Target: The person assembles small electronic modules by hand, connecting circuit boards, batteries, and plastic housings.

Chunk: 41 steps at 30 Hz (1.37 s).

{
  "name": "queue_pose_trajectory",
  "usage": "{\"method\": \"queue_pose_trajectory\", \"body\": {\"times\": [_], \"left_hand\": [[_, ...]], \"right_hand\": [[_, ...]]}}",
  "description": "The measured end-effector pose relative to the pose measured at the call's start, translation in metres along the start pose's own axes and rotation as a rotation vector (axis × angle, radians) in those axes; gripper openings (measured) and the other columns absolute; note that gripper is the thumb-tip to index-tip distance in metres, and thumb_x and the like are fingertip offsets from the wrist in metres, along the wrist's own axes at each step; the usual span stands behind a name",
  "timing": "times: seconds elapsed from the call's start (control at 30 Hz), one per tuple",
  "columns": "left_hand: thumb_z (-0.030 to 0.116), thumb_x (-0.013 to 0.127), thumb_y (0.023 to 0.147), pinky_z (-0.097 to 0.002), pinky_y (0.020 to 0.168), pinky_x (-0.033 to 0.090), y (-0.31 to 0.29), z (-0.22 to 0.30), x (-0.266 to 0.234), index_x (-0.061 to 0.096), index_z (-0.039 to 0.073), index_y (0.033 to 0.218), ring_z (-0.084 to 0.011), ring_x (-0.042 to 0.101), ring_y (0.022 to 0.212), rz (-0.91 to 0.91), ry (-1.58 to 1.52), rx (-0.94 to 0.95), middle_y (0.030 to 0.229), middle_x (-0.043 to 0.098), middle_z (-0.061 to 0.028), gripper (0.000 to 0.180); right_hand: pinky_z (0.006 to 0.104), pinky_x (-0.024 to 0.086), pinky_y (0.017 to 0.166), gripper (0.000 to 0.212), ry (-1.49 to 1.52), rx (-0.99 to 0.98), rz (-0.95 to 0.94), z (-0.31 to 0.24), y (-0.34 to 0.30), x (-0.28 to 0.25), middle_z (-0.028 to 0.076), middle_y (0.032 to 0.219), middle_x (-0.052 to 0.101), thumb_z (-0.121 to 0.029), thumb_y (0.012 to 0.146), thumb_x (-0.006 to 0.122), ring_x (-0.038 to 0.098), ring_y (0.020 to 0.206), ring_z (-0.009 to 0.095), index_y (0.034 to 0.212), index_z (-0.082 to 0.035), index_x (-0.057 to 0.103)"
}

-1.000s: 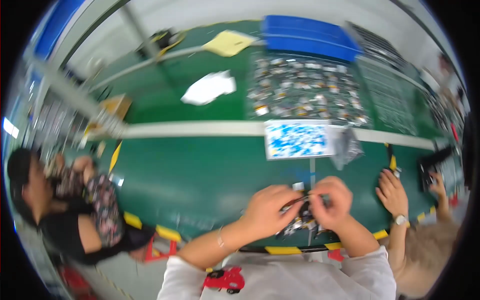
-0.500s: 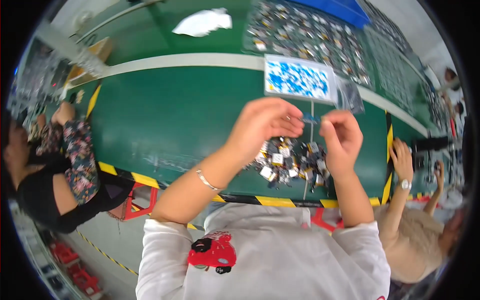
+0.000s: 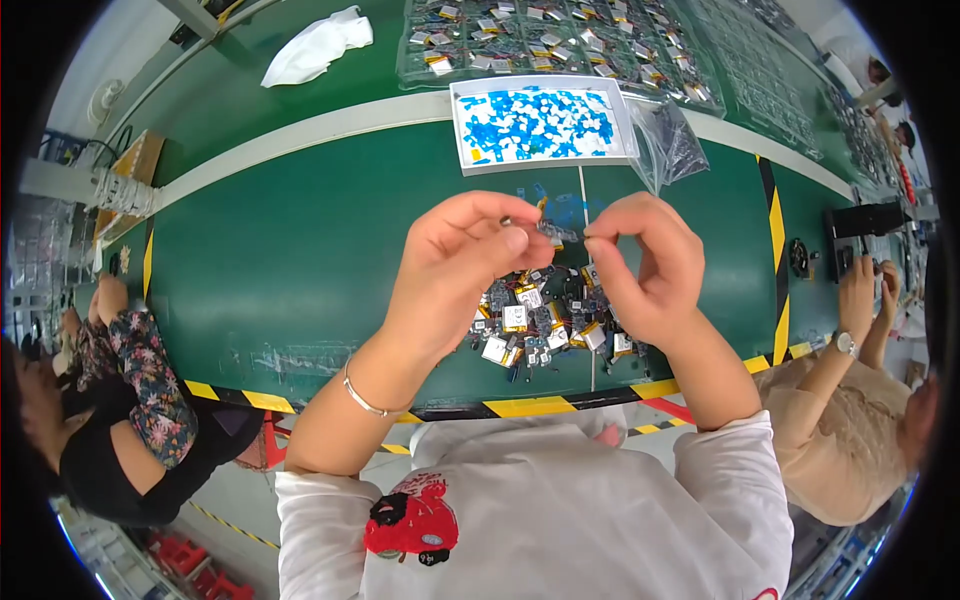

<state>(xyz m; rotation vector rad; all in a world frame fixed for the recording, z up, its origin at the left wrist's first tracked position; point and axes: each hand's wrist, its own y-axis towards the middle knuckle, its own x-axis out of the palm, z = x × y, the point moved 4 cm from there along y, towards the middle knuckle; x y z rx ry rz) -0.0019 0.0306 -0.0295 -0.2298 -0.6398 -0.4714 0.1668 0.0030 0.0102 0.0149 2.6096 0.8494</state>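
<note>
In front of me, my left hand (image 3: 455,265) is closed, its bent fingers and thumb round the left end of a small circuit board (image 3: 558,232). Thumb and forefinger of my right hand (image 3: 655,265) are pinched together at the board's right end; whatever lies between those fingertips is too small to make out. Below both hands is a loose pile of small circuit boards with silver-white battery packs (image 3: 514,319), some edged in yellow. My left hand partly covers the pile's upper left side. Several blue strips (image 3: 568,208) lie on the green table just beyond my fingers.
A white box (image 3: 548,164) of blue and white pieces stands beyond my hands, beside a clear plastic bag (image 3: 682,140). Farther back are a compartment tray (image 3: 408,72) of similar boards and a white cloth (image 3: 318,45). Co-workers sit left, in a floral sleeve (image 3: 150,385), and right, wearing a watch (image 3: 847,343).
The view has shifted, so the table contents sit farther left. My left hand has turned, its thumb now showing near the board. Both hands remain close together over the pile.
</note>
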Motion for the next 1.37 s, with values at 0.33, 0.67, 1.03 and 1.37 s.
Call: {"method": "queue_pose_trajectory", "body": {"times": [0.33, 0.67, 1.03, 1.37], "left_hand": [[-0.010, 0.062, 0.079, -0.0224, 0.075, 0.047, 0.006, 0.027, -0.008, 0.062, -0.002, 0.092, -0.0124, 0.059, 0.085, 0.043, 0.387, 0.243, 0.098, 0.060, -0.0080, 0.015], [-0.007, 0.064, 0.070, -0.0209, 0.054, 0.042, 0.016, 0.063, -0.076, 0.058, 0.003, 0.100, -0.0054, 0.050, 0.059, 0.351, 1.000, 0.055, 0.066, 0.054, 0.0033, 0.032], [0.024, 0.074, 0.069, -0.0371, 0.068, 0.049, 0.008, 0.066, -0.084, 0.066, 0.005, 0.091, -0.0262, 0.061, 0.076, 0.515, 1.531, 0.302, 0.082, 0.062, -0.0112, 0.030], [0.033, 0.064, 0.078, -0.0377, 0.062, 0.050, 0.008, 0.064, -0.057, 0.068, 0.008, 0.079, -0.0292, 0.064, 0.067, 0.469, 1.539, 0.296, 0.066, 0.064, -0.0109, 0.026]], "right_hand": [[0.0296, 0.045, 0.056, 0.020, -0.259, -0.191, -0.073, 0.006, 0.013, 0.007, 0.010, 0.076, 0.063, 0.004, 0.067, 0.066, 0.058, 0.062, 0.022, 0.087, 0.002, 0.064], [0.0337, 0.049, 0.062, 0.015, -0.344, -0.150, -0.054, 0.008, 0.015, -0.016, 0.010, 0.078, 0.064, -0.003, 0.069, 0.069, 0.061, 0.068, 0.026, 0.083, -0.003, 0.066], [0.0363, 0.047, 0.063, 0.023, -0.558, -0.830, 0.240, -0.156, 0.180, -0.075, 0.011, 0.081, 0.062, 0.003, 0.064, 0.065, 0.059, 0.071, 0.028, 0.087, -0.002, 0.063], [0.0567, 0.044, 0.080, 0.050, -1.006, 0.004, 0.044, -0.222, 0.450, 0.056, 0.014, 0.118, 0.059, -0.052, 0.084, 0.051, 0.054, 0.112, 0.028, 0.110, -0.012, 0.065]]}}
